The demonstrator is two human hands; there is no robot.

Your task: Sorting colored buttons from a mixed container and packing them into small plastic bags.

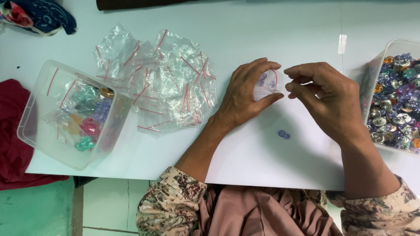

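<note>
Blue beads [284, 134], two of them, lie loose on the white surface [245, 161] nearest you. Just beyond, your left hand [245, 98] grips a small clear bag [266, 84] holding blue beads; your right hand [326, 98] pinches its fingers [292, 87] at the bag's red-striped edge. Empty bags [162, 81] lie further left.

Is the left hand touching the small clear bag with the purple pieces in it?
Touching. The head view shows the left hand wrapped around the small clear bag, thumb below and fingers over its top edge.
</note>
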